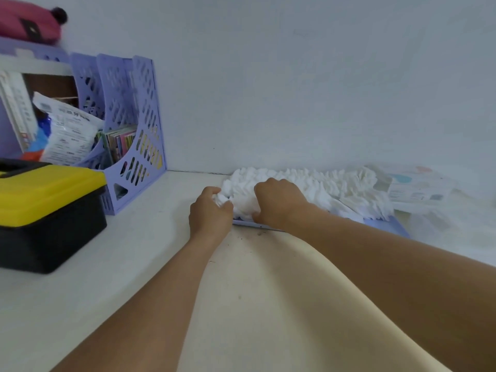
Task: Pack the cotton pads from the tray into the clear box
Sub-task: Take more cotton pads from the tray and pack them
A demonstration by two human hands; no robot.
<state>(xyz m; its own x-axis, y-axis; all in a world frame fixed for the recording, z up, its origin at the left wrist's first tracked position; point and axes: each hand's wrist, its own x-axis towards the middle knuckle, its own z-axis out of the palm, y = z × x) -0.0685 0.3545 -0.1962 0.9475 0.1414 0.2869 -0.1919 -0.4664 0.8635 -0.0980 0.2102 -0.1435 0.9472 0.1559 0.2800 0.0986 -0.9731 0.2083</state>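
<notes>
A heap of white cotton pads [316,185] fills a flat lilac tray [390,224] against the wall. At the heap's left end, my left hand [209,213] and my right hand [279,201] both grip a bunch of pads, fingers curled into the cotton from either side. A clear box does not show plainly in this view.
A black toolbox with a yellow lid [45,210] stands at the left. Behind it is a lilac file holder [131,135] stuffed with packets and booklets. A pale printed packet [418,187] lies right of the tray. A cream mat [255,304] covers the desk between my arms.
</notes>
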